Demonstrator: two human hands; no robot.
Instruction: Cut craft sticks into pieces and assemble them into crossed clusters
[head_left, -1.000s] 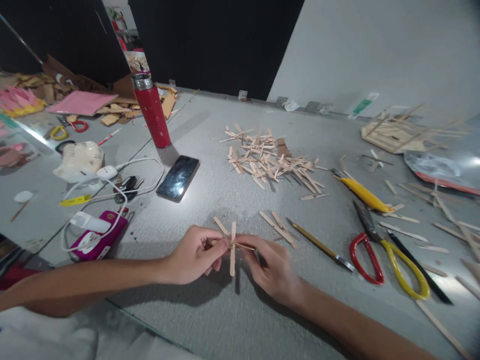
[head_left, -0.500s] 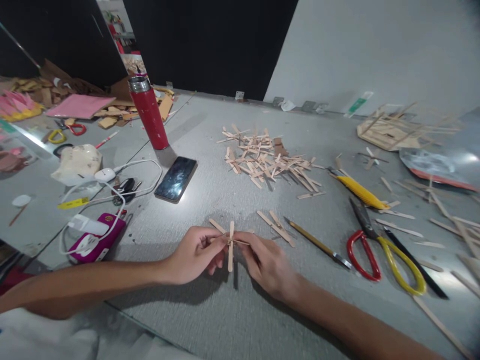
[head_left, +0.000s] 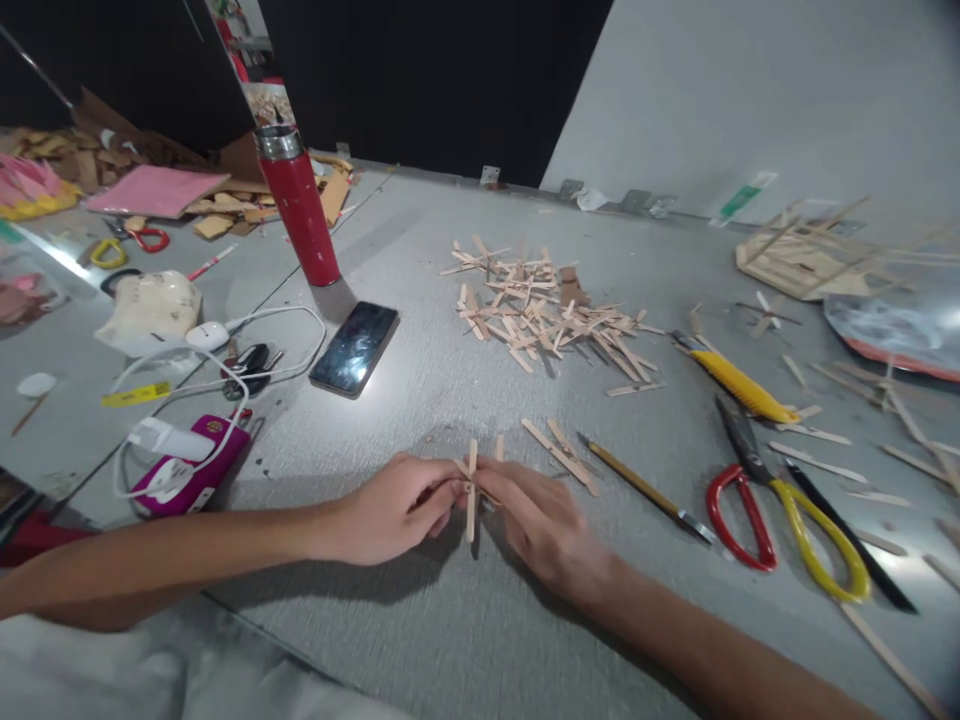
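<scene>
My left hand [head_left: 397, 505] and my right hand [head_left: 544, 525] meet over the grey table [head_left: 450, 640], near its front edge. Both pinch a small piece made of crossed wooden sticks [head_left: 471, 490], one stick standing upright between my fingertips. Just beyond my right hand lie two loose sticks [head_left: 561, 455]. Farther back sits a heap of cut wooden sticks [head_left: 544, 315].
To the right lie a pencil-like tool [head_left: 649, 490], red-and-yellow scissors [head_left: 780, 505] and a yellow utility knife [head_left: 739, 385]. A black phone [head_left: 355, 348], a red flask [head_left: 300, 210], white cables and a pink device [head_left: 191, 470] sit at left. A stick frame [head_left: 806, 255] stands back right.
The view has shifted slightly. My hands have closed in tighter on the stick piece, and the horizontal stick seen before is now mostly hidden by my fingers.
</scene>
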